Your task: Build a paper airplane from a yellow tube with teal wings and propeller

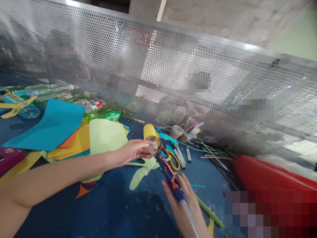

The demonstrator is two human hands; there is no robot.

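Glue gun fills the right hand's closed grip, its nozzle close to the clear mouth of a yellow-wrapped bottle pinched by the left hand over the table. A slip could burn those nearby fingertips if it's hot; stray glue might mark the pale green paper propeller.

A: What is cut off?
B: By the left edge, the purple object; by the bottom, the clear stick of the glue gun; by the right, the red sheeting.
A: Hidden?
B: The right hand is partly covered by the gun. Figures are blurred behind the perforated screen; bottle labels cannot be read.
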